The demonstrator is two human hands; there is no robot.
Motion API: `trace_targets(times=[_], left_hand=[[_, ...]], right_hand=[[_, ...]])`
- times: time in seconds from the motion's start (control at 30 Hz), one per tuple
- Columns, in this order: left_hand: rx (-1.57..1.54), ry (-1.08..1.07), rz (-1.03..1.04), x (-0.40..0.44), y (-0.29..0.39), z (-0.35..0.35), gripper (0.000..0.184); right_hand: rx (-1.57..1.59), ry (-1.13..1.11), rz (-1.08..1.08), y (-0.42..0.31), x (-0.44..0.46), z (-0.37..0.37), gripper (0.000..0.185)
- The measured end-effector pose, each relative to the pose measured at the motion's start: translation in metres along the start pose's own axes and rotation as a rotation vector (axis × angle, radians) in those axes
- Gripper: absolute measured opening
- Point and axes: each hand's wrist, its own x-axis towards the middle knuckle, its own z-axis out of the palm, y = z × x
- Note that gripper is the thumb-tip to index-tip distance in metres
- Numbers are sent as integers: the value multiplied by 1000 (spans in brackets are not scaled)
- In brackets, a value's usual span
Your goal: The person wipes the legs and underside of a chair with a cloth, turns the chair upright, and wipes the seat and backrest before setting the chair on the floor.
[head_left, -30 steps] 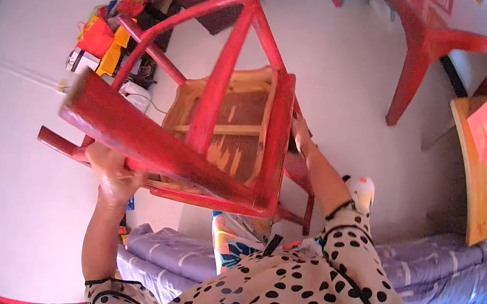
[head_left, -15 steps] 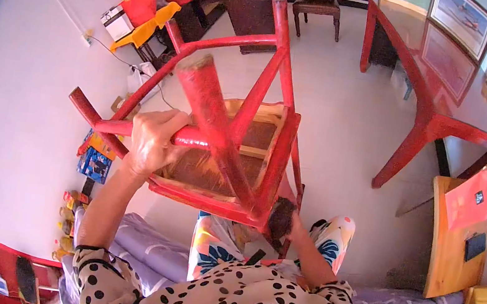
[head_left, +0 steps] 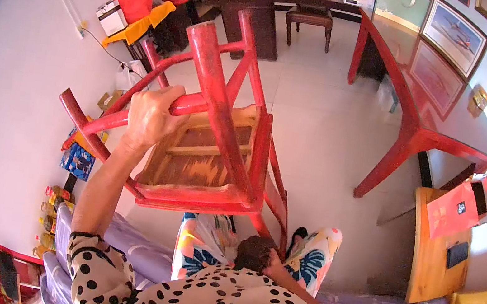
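gripping an upturned red wooden chair [head_left: 220, 107] in a pale-floored room, with the left hand [head_left: 153, 118] curled tight around a round rail between two legs. held tilted in front of the body by that grip, feet pointing up and away, the brown underside of the seat [head_left: 190, 169] turned toward the head camera. clutching a bunched dark brown cloth [head_left: 255, 253] in the right hand [head_left: 275, 261], low down between the knees and close to the chair's lower rails, with fingers closed at the cloth's edge but partly hidden; hard to tell from this angle whether touching the red wood or just short of it. dressed in a polka-dot top [head_left: 227, 300] with black trim and bright patterned trousers [head_left: 192, 245], with purple-grey padded fabric [head_left: 141, 244] to either side. pictured among household furniture, with several yellowish bottles [head_left: 49, 220] lined up at lower left, and with a red bag [head_left: 135, 4] and a white box [head_left: 110, 17] by a yellow cloth [head_left: 143, 21] farther back. flanked at right by a glossy red table [head_left: 457, 133] bearing a small jar [head_left: 479, 99] and a framed picture [head_left: 454, 37], and, nearer, by a light wooden surface [head_left: 437, 269] with a red paper bag [head_left: 451, 214] on top. backed at the far end by a dark desk [head_left: 266, 23] and a brown chair [head_left: 308, 20].
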Motion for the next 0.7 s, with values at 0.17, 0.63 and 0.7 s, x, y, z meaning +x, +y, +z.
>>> trace_targets(times=[0.17,0.63,0.7], left_hand=[[18,31,-45,1,-23,10,19],[-112,18,-286,-57,-99,27,17],[-136,22,-297,-61,-109,29,16]], right_hand=[[178,-7,-45,10,28,21,55],[67,-157,-127,8,89,41,69],[-44,-166,-149,9,79,58,71]])
